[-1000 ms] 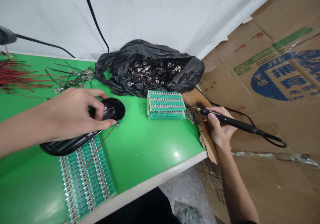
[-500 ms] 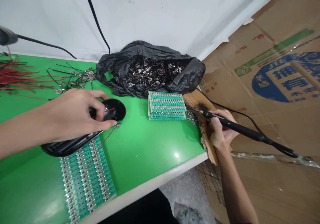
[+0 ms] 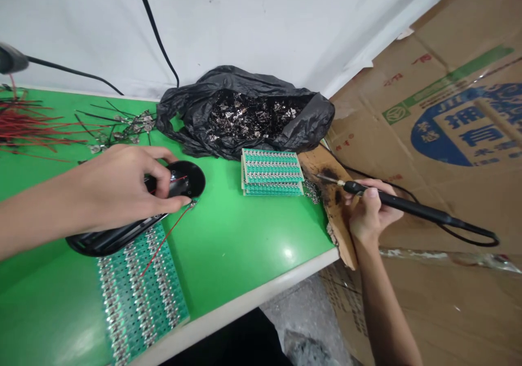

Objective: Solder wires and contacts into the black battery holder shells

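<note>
My left hand (image 3: 138,184) is closed on a long black plastic housing (image 3: 191,177) with a rounded end. By the thumb tip, at the housing's edge, is a small metal part (image 3: 193,203) with a thin red wire (image 3: 165,240) trailing from it. Below the housing, partly covered by it, lies a large green circuit board panel (image 3: 142,301) with rows of metal contacts. My right hand (image 3: 373,208) grips a black soldering iron (image 3: 408,205), its tip over a scorched piece of cardboard (image 3: 336,219).
Stacked smaller green board panels (image 3: 272,171) sit mid-table, beside loose metal bits (image 3: 312,191). Behind is a black plastic bag (image 3: 236,75) of small metal parts. Red wires (image 3: 28,121) lie at the far left. A large cardboard box (image 3: 448,203) stands at the right.
My right hand has drawn the soldering iron to the right, its tip now away from the stacked panels. My left hand and the housing stay almost still.
</note>
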`<act>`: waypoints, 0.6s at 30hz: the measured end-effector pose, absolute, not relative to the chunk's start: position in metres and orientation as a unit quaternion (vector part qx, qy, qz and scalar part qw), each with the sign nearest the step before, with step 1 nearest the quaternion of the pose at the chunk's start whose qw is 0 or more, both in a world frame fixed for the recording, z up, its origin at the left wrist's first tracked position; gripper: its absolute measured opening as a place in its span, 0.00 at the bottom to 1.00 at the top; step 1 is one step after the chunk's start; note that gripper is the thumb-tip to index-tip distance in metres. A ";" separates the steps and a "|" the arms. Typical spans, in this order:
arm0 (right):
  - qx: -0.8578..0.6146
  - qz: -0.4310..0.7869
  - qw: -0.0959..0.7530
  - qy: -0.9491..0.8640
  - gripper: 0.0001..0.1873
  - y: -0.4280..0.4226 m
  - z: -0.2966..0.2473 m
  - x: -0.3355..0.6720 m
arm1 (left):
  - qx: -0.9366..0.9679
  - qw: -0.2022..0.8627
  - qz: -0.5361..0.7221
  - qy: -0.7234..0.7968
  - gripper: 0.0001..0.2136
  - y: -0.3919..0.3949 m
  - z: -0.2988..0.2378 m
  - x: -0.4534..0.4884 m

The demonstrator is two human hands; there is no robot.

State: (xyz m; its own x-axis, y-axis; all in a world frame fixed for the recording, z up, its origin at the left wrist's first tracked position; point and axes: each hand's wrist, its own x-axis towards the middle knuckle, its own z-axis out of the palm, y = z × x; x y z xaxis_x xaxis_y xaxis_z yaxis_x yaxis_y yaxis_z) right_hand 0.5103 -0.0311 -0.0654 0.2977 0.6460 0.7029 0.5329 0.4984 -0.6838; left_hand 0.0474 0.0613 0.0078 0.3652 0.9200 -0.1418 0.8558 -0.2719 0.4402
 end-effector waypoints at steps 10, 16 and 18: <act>-0.556 0.068 0.610 -0.560 0.15 -0.038 -0.061 0.503 | 0.804 0.224 0.053 0.548 0.23 0.061 0.007 0.047; -0.566 0.031 0.621 -0.541 0.16 -0.039 -0.058 0.495 | 0.796 0.237 0.031 0.555 0.24 0.063 0.004 0.044; -0.572 0.020 0.625 -0.531 0.17 -0.037 -0.055 0.492 | 0.793 0.239 0.024 0.560 0.24 0.062 0.006 0.046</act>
